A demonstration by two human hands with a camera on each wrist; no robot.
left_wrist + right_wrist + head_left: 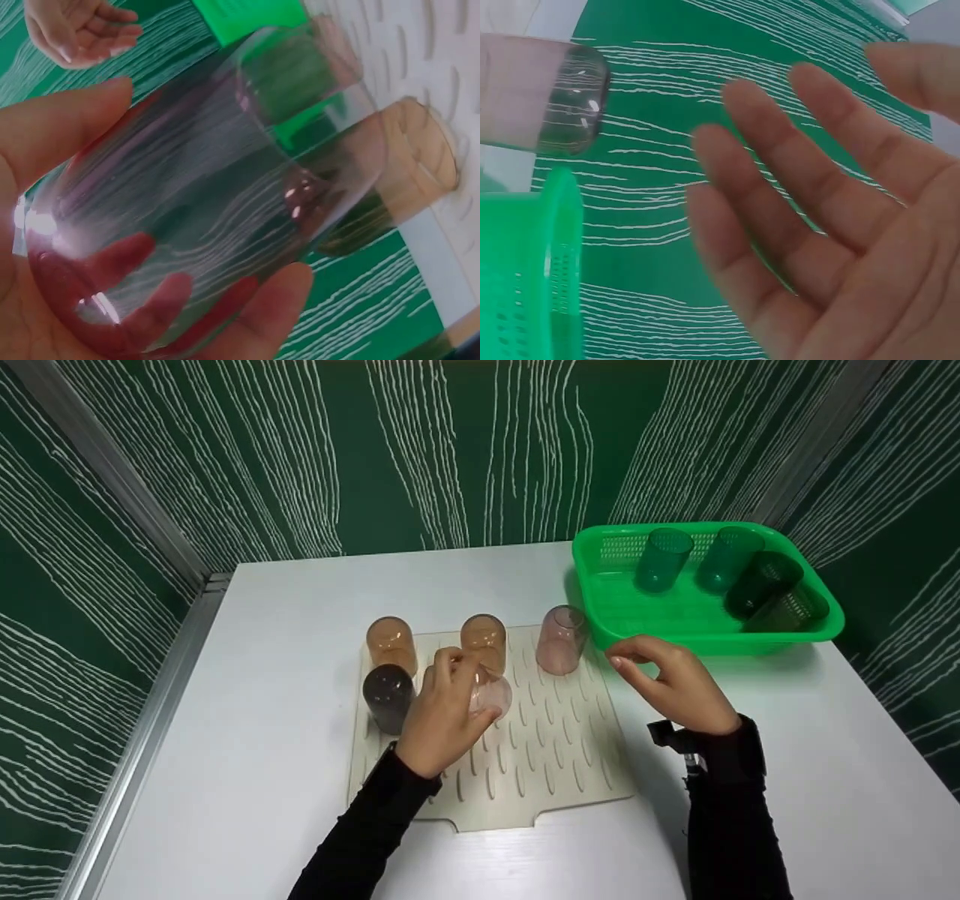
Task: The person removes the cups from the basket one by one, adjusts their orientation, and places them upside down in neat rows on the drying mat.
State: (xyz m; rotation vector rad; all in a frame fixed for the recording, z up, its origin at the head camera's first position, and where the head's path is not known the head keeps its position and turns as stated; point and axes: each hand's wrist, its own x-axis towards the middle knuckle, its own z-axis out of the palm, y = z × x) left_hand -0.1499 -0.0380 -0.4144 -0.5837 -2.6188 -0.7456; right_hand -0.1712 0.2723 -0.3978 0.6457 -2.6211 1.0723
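Note:
My left hand (450, 709) grips a clear, pink-tinged tumbler (202, 195) above a cream drying mat (499, 814). Its thumb and fingers curl round the sides, and the tumbler's rounded end lies near the palm. Behind it on the mat are two amber tumblers, one at the far left (391, 643) and one in the middle (484, 636). A dark grey tumbler (388, 694) stands just left of the hand. At the mat's back right is a pink tumbler (559, 641). Holding nothing, my right hand (679, 686) hovers by the basket's front edge, fingers loosely bent.
A green plastic basket (712, 645) stands at the back right of the white table (247, 720). Several tumblers (664, 559) are inside it, some leaning. Green walls with white streaks rise behind and at both sides. The mat has raised ridges.

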